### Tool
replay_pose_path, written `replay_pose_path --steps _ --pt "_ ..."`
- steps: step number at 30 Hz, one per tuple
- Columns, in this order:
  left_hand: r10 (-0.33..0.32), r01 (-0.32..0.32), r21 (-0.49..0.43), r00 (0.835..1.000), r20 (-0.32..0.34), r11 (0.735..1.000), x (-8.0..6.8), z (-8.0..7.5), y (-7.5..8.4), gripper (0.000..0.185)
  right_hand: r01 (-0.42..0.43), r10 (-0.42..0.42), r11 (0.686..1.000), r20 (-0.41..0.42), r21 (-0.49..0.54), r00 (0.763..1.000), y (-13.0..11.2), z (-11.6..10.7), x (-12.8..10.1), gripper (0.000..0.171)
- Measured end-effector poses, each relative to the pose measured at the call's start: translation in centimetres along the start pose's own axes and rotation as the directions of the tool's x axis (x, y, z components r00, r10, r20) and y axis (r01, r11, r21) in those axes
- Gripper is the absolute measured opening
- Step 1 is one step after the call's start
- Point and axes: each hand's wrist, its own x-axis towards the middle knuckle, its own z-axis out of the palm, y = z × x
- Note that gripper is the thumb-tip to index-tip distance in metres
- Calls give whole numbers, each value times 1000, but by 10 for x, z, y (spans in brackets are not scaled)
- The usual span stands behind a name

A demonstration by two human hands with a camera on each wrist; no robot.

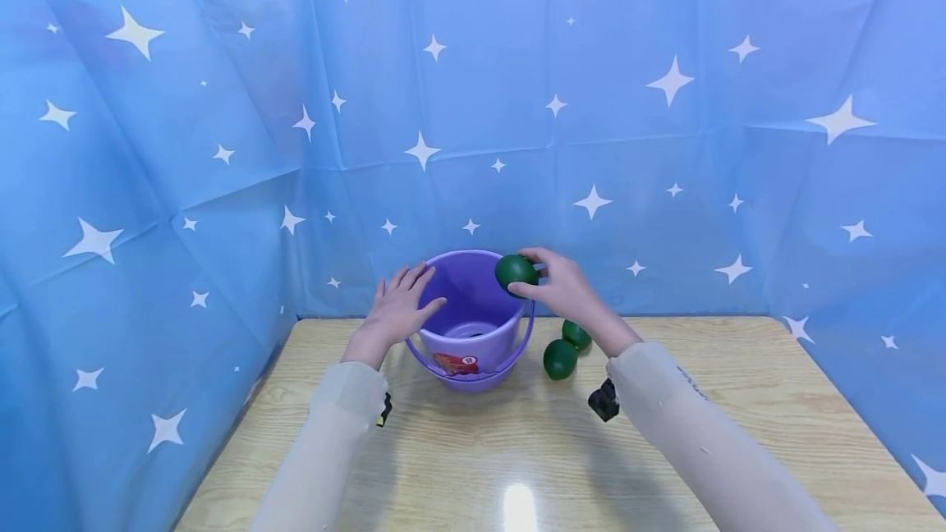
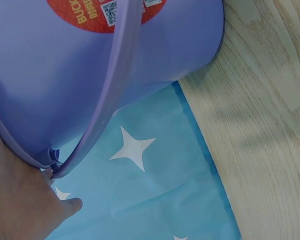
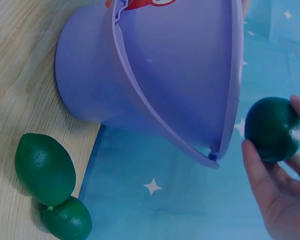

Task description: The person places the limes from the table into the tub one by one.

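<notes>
From my remote seat, I take the purple bucket as my landmark: it stands upright on the wooden counter, close to the starry blue backdrop, with its handle hanging down over the front.

My right hand holds a dark green lime in its fingertips, right at the bucket's right rim and just above it. The right wrist view shows the fingers curled round the fruit, which is still outside the rim, not yet over the opening.

My left hand rests flat against the bucket's left side, fingers straight and spread, steadying the wall rather than gripping it; the left wrist view shows the palm beside the handle's pivot.

Two more limes lie on the counter just right of the bucket, touching each other, one behind the other.

As for progress, I judge the work barely begun: the part of the bucket's floor I can see looks bare, so no fruit seems to be inside yet. One lime is lifted and nearly at the opening; the pair on the counter remains untouched.
</notes>
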Motion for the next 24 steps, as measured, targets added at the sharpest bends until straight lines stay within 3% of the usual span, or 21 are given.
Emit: replay_pose_path --steps 7,15,24 --pt "2 -2 -13 1000 -9 1000 2 2 0 71 8 -8 1000 2 19 1000 1 0 1 65" --pt "3 -3 -5 1000 -3 1000 4 3 -1 73 3 -2 994 -2 106 1000 1 -1 0 59" --pt "7 -7 -11 1000 0 1000 3 3 0 71 16 -13 994 -34 105 999 6 -5 -5 55"
